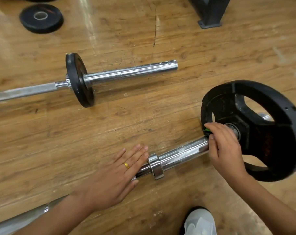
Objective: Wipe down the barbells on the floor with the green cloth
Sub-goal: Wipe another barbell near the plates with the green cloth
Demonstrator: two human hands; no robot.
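Two chrome barbells lie on the wood floor. The near barbell runs from lower left to a large black plate at the right. My left hand lies flat on its shaft beside the collar, fingers straight. My right hand grips the green cloth around the sleeve, right against the plate; only a small bit of cloth shows. The far barbell lies higher up with a small black plate on it.
A loose black weight plate lies flat at the top left. A dark metal rack foot stands at the top right. A grey shoe shows at the bottom edge. Bare wood floor separates the two barbells.
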